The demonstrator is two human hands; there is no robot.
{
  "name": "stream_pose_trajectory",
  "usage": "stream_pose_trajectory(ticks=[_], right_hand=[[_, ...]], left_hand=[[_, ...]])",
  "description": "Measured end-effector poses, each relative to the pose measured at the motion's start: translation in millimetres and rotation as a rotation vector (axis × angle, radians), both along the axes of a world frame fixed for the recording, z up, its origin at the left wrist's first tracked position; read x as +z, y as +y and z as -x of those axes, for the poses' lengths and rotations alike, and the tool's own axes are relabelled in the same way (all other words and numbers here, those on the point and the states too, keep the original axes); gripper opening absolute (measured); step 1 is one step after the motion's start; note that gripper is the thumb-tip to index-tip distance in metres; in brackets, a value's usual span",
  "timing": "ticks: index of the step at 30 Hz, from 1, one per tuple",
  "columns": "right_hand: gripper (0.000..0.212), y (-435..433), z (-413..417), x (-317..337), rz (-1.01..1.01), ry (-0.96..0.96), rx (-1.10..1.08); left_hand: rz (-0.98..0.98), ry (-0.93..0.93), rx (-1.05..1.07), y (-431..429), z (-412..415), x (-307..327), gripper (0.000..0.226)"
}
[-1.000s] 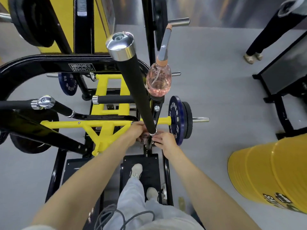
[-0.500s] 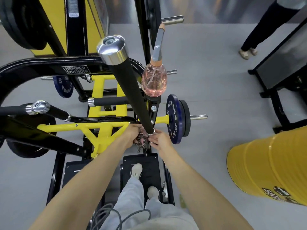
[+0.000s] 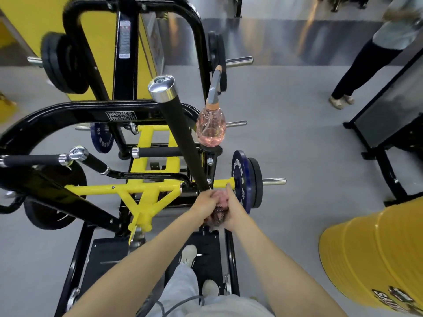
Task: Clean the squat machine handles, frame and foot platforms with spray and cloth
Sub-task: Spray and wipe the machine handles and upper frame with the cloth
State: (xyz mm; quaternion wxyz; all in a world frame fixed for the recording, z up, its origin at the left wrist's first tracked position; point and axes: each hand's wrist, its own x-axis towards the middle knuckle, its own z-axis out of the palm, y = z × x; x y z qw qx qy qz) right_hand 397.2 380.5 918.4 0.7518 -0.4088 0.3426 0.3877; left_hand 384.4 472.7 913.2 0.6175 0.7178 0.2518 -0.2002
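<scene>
A black and yellow squat machine fills the left and middle of the view. Its long black handle (image 3: 183, 143) with a chrome end cap rises toward me. At the handle's base, my left hand (image 3: 203, 208) and my right hand (image 3: 233, 212) both grip a dark patterned cloth (image 3: 218, 216) bunched between them. A pink spray bottle (image 3: 210, 129) with a grey trigger stands on the frame just right of the handle. The yellow frame bar (image 3: 128, 187) runs left from my hands. Both my feet stand on the right black foot platform (image 3: 207, 245).
A blue weight plate (image 3: 240, 177) sits on the sleeve just right of my hands. A yellow drum (image 3: 375, 257) stands at the right. Another person's legs (image 3: 357, 72) are at the back right, beside a black rack (image 3: 393, 124). A second handle (image 3: 91, 160) sticks out on the left.
My hands have slid slightly down and toward me at the handle's base, bunching the cloth lower. My head has tipped up, so more of the upper frame shows.
</scene>
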Motion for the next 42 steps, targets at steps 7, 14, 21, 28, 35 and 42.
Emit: stream_pose_trajectory(ticks=[7,14,21,28,35,42], right_hand=[[0.021,-28,-11,53,0.247,-0.190,-0.082],[0.024,-26,-45,84,0.258,-0.361,-0.122],[0.014,-19,-64,87,0.271,-0.461,-0.086],[0.009,-24,-74,96,0.296,-0.451,-0.109],[0.017,-42,-64,91,0.212,-0.388,-0.225],[0.021,-51,-43,73,0.102,-0.298,-0.434]], left_hand=[[-0.420,-0.298,-0.294,-29,-13,58,0.020],[-0.907,-0.973,0.150,-36,-36,155,0.045],[-0.885,-0.741,0.352,-30,-84,219,0.062],[-0.659,-0.357,0.260,-13,-112,213,0.032],[-0.817,-0.531,0.020,-22,-92,206,0.008],[-0.795,-0.774,-0.196,-23,-59,193,0.018]])
